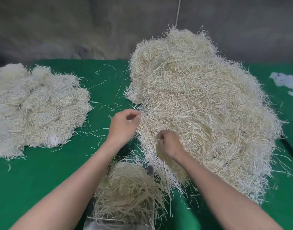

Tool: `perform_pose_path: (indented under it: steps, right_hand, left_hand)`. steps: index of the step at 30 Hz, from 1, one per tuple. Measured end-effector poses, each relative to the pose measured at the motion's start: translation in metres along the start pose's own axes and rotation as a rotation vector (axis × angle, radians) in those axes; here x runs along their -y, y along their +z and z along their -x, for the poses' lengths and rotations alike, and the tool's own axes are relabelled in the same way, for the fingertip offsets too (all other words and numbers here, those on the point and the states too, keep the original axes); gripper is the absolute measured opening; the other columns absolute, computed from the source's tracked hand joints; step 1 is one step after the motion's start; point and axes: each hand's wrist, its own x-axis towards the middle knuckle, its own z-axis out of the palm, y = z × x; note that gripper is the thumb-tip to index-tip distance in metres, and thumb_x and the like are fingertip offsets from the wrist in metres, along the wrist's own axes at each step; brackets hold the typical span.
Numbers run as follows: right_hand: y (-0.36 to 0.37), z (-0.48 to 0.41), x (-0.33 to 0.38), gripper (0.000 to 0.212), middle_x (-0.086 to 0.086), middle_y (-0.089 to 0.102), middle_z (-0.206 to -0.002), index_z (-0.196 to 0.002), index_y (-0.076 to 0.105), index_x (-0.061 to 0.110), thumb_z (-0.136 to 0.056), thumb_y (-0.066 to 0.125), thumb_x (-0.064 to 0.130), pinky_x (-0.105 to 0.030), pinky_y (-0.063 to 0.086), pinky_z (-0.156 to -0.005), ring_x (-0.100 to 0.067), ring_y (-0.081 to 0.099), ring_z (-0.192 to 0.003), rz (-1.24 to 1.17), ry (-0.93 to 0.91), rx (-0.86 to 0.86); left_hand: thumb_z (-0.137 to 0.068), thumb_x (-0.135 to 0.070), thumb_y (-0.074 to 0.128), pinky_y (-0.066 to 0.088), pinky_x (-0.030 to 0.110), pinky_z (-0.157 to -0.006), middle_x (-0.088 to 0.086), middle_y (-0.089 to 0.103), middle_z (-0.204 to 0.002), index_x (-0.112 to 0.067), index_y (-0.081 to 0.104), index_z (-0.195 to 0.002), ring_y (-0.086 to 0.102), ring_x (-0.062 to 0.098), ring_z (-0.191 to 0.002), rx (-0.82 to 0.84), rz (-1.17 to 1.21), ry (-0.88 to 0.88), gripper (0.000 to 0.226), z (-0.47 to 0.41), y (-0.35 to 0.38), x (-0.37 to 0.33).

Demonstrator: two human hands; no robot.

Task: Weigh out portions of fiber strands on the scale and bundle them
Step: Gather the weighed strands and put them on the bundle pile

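A big loose heap of pale fiber strands (200, 100) fills the right half of the green table. My left hand (124, 125) sits at the heap's left edge, fingers curled, pinching a few strands. My right hand (169, 143) lies on the heap's near side, fingers curled round a small tuft. Between my forearms a portion of strands (129, 188) rests on the scale (150, 169), which is almost wholly covered. A pile of bundled fibers (36, 105) lies at the left.
The green cloth (43, 171) covers the table, with stray strands scattered between the piles. White scraps (287, 82) lie at the far right edge. A grey wall stands behind the table, with a thin cord (178, 10) hanging down it.
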Motion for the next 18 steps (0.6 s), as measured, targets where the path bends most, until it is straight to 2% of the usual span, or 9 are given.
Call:
perform_pose_path:
  steps: [3,6,8,9,11,13,14,16,18]
  right_hand:
    - [0.026,-0.015,0.007,0.022,-0.006,0.062,-0.076,-0.078,0.059,0.001,-0.094,0.046,0.010,-0.016,0.050,-0.049,-0.015,0.054,-0.056,-0.009,0.034,0.226]
    - [0.054,-0.023,-0.003,0.045,-0.006,0.061,-0.078,-0.068,0.046,0.009,-0.091,0.052,0.048,-0.022,0.057,-0.061,-0.012,0.052,-0.055,0.134,0.122,0.368]
    - [0.070,-0.025,-0.016,0.058,-0.009,0.061,-0.092,-0.081,0.047,0.009,-0.079,0.055,0.067,-0.030,0.056,-0.075,-0.016,0.057,-0.071,0.303,0.106,0.367]
    - [0.075,-0.025,-0.020,0.065,-0.008,0.060,-0.094,-0.094,0.049,0.007,-0.073,0.060,0.068,-0.029,0.055,-0.073,-0.016,0.057,-0.076,0.321,0.105,0.349]
    - [0.077,-0.027,-0.026,0.058,0.001,0.056,-0.084,-0.098,0.046,0.013,-0.070,0.070,0.057,-0.019,0.047,-0.060,-0.007,0.052,-0.071,0.245,0.115,0.335]
    - [0.069,-0.035,-0.031,0.027,0.005,0.052,-0.078,-0.086,0.046,0.017,-0.082,0.070,0.030,-0.016,0.046,-0.051,-0.002,0.046,-0.062,0.176,0.109,0.348]
    - [0.061,-0.039,-0.035,0.015,0.005,0.051,-0.076,-0.082,0.049,0.015,-0.087,0.063,0.018,-0.013,0.047,-0.049,-0.001,0.044,-0.059,0.170,0.126,0.364]
    - [0.039,-0.046,-0.046,0.021,0.006,0.045,-0.070,-0.071,0.049,0.017,-0.090,0.053,0.008,-0.006,0.038,-0.041,-0.001,0.039,-0.056,0.084,0.158,0.379]
    - [0.013,-0.053,-0.055,0.017,0.004,0.045,-0.077,-0.077,0.046,0.018,-0.089,0.055,0.010,-0.010,0.035,-0.041,-0.004,0.041,-0.062,-0.008,0.152,0.359]
  left_hand:
    - [-0.091,-0.018,0.061,0.039,0.001,-0.052,-0.011,0.065,-0.088,-0.028,0.067,-0.091,0.058,-0.010,-0.056,0.022,0.090,-0.078,0.012,-0.019,0.008,-0.006]
    - [-0.091,-0.018,0.060,0.042,0.005,-0.057,-0.010,0.065,-0.094,-0.033,0.066,-0.086,0.061,-0.006,-0.058,0.032,0.139,-0.113,0.017,-0.029,0.012,-0.008]
    - [-0.091,-0.019,0.060,0.041,0.009,-0.064,-0.011,0.066,-0.096,-0.035,0.065,-0.085,0.062,-0.005,-0.063,0.033,0.118,-0.125,0.018,-0.032,0.013,-0.006]
    - [-0.091,-0.019,0.061,0.040,0.008,-0.063,-0.011,0.066,-0.095,-0.034,0.065,-0.085,0.063,-0.005,-0.063,0.033,0.112,-0.129,0.016,-0.034,0.013,-0.004]
    - [-0.090,-0.019,0.061,0.040,0.003,-0.057,-0.010,0.067,-0.092,-0.030,0.066,-0.085,0.063,-0.005,-0.060,0.032,0.115,-0.145,0.014,-0.037,0.013,-0.002]
    - [-0.090,-0.017,0.062,0.041,0.003,-0.054,-0.010,0.067,-0.090,-0.027,0.066,-0.084,0.064,-0.003,-0.058,0.039,0.154,-0.180,0.012,-0.040,0.016,-0.001]
    - [-0.089,-0.017,0.062,0.045,0.007,-0.060,-0.010,0.067,-0.091,-0.026,0.066,-0.083,0.065,-0.001,-0.063,0.051,0.154,-0.206,0.012,-0.043,0.018,-0.001]
    - [-0.090,-0.016,0.061,0.050,0.021,-0.073,-0.008,0.067,-0.092,-0.020,0.068,-0.086,0.064,0.007,-0.075,0.088,0.163,-0.299,0.009,-0.049,0.025,0.002]
    - [-0.092,-0.012,0.057,0.051,0.025,-0.065,0.004,0.067,-0.088,-0.006,0.066,-0.095,0.060,0.013,-0.066,0.180,0.261,-0.447,0.011,-0.053,0.034,0.005]
